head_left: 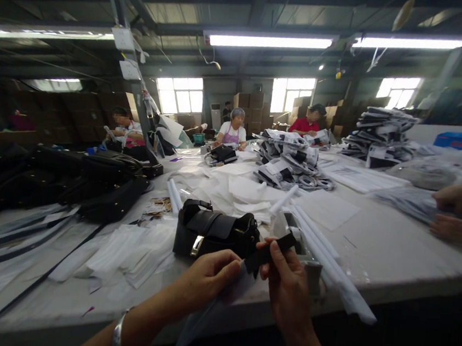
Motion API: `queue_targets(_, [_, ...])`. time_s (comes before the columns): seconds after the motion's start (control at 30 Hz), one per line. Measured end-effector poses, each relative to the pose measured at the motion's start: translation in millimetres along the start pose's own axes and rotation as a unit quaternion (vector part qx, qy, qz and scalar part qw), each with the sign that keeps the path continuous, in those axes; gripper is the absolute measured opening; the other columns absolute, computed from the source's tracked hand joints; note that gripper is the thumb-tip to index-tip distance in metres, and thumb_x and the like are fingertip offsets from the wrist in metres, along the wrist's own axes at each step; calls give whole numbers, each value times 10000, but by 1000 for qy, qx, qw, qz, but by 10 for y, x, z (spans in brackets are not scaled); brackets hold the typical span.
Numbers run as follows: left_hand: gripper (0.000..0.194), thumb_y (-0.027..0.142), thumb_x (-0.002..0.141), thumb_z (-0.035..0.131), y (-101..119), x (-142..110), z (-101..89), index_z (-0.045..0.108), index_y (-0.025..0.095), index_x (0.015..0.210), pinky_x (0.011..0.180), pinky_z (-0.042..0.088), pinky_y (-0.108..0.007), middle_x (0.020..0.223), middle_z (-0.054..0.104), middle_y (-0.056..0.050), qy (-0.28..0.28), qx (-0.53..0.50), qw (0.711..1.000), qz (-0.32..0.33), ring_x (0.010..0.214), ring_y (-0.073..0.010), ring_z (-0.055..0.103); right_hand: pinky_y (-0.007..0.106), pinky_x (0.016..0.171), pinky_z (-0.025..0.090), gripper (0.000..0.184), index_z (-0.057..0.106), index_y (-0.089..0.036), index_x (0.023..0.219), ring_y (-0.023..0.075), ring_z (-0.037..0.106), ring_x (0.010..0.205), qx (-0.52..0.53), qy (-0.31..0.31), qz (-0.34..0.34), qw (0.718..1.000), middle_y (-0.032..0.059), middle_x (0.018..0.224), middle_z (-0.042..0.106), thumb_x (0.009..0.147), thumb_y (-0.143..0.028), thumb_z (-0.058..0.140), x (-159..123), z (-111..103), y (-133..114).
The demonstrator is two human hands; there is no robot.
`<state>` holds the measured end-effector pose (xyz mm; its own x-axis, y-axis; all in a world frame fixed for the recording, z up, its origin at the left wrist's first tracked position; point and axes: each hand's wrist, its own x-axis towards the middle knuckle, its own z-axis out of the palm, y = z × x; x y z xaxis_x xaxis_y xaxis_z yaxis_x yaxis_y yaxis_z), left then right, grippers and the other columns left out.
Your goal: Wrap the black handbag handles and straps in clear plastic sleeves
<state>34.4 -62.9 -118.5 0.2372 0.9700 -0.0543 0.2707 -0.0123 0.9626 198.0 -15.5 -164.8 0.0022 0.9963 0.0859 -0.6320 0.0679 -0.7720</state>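
A short stretch of black strap (pixel 262 256) runs between my two hands at the table's front edge. My right hand (pixel 288 281) pinches it between thumb and fingers, its free end sticking up past the thumb. My left hand (pixel 210 275) is closed on the strap's lower end, where a thin, see-through plastic sleeve (pixel 193 329) hangs down. How far the strap sits inside the plastic I cannot tell. Just behind my hands stands a black handbag (pixel 219 229) with a gold-coloured clasp. A grey object (pixel 312 269) with clear plastic on it is partly hidden behind my right hand.
White paper rolls (pixel 329 260) lie to the right, white sheets (pixel 132 250) to the left. Black bags (pixel 102 181) and long straps (pixel 21 239) fill the left side. Wrapped bundles (pixel 290 160) are heaped behind. A co-worker's hands (pixel 458 213) handle plastic at right; other people sit across.
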Motion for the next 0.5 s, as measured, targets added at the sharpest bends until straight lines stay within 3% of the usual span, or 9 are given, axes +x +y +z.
queue_targets(0.07, [470, 591, 904, 530, 11, 95, 59, 625, 132, 933, 545, 354, -218, 681, 508, 26, 35, -8, 999, 21, 592, -102, 446, 170, 472, 471, 240, 740, -203, 966, 48, 539, 506, -28, -34, 2, 999, 26, 920, 726, 800, -372, 780, -14, 17, 24])
queue_targets(0.17, [433, 533, 905, 573, 36, 210, 43, 642, 155, 1106, 553, 353, -218, 695, 540, 26, 68, 4, 996, 52, 605, -107, 471, 228, 537, 514, 288, 736, -208, 1032, 91, 593, 564, -71, -71, -7, 995, 50, 993, 731, 844, -426, 723, 54, -36, 48])
queue_targets(0.23, [431, 485, 911, 588, 96, 258, -47, 649, 192, 1221, 583, 377, -223, 743, 592, 11, 93, 46, 992, 71, 638, -118, 512, 293, 658, 552, 330, 727, -219, 1086, 153, 653, 691, -131, -56, -57, 988, 64, 1055, 733, 892, -473, 643, 165, -108, 61])
queue_targets(0.37, [332, 402, 883, 651, 321, 320, -310, 736, 242, 1161, 801, 447, -262, 959, 707, -33, 141, 186, 965, 122, 868, -177, 632, 429, 934, 506, 345, 693, -247, 1173, 264, 663, 1013, -340, -19, -170, 925, 68, 1195, 704, 905, -449, 610, 469, -222, 126])
queue_targets(0.5, [285, 392, 836, 711, 487, 440, -478, 777, 255, 1077, 828, 456, -271, 959, 735, -28, 130, 294, 938, 129, 896, -198, 669, 470, 1040, 443, 348, 658, -235, 1219, 290, 604, 1174, -416, -89, -202, 882, 79, 1254, 677, 893, -353, 636, 685, -206, 239])
